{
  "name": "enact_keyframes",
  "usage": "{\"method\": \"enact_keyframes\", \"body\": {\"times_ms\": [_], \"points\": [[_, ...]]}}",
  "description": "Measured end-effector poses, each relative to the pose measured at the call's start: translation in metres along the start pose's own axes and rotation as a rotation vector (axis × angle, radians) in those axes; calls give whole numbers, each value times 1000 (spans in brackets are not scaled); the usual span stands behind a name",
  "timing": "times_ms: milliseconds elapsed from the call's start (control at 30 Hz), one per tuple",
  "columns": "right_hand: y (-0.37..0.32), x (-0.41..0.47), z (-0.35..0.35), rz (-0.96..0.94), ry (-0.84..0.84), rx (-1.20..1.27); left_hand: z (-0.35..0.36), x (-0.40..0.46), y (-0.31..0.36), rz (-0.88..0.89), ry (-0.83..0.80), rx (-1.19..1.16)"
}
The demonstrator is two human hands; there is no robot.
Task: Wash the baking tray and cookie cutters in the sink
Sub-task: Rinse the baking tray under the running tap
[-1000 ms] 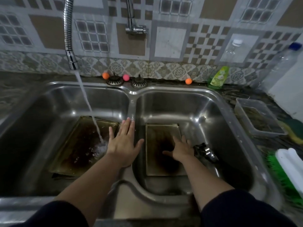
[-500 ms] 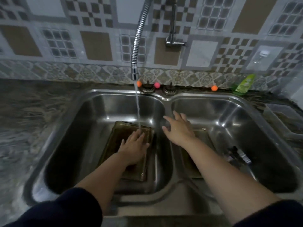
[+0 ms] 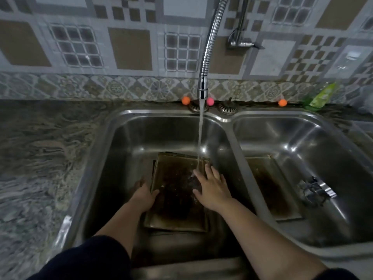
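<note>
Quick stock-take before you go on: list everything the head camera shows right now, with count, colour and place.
Stainless steel double sink: one, silver, set in the mottled stone counter.
Stained brown baking tray: one, left basin, under the water stream.
Second stained baking tray: one, brown, right basin.
Metal cookie cutters: a small silver cluster, right basin; count unclear.
Flexible chrome tap hose: one, running water into the left basin.
Small balls: two orange, one pink, on the sink's back ledge.
Green detergent pouch: one, back right.
Left hand: on the tray's left edge.
Right hand: flat on the tray, open.
</note>
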State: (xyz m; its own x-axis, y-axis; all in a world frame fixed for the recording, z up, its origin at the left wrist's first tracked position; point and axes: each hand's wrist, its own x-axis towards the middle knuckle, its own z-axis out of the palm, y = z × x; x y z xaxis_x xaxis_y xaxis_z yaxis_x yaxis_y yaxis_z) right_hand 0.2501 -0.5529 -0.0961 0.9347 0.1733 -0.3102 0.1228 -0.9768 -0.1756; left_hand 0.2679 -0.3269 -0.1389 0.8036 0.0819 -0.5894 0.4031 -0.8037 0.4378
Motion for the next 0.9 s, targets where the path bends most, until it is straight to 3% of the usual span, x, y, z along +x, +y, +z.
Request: {"method": "enact_keyframes", "body": {"times_ms": [167,500,667,800,900], "points": [[1,6,13,18,-66,23,10,6,1,32,7,-39],[-31,1,38,-34,-197,111,6,-46,42,130,288,-375],[-63,10,28,-110,-41,235,1,-75,57,347,309,-577],[-71,52,-7,-115,137,237,-2,-85,56,410,400,-702],[-62,64,-25,-66,152,214,-13,-83,44,418,491,-803]]}}
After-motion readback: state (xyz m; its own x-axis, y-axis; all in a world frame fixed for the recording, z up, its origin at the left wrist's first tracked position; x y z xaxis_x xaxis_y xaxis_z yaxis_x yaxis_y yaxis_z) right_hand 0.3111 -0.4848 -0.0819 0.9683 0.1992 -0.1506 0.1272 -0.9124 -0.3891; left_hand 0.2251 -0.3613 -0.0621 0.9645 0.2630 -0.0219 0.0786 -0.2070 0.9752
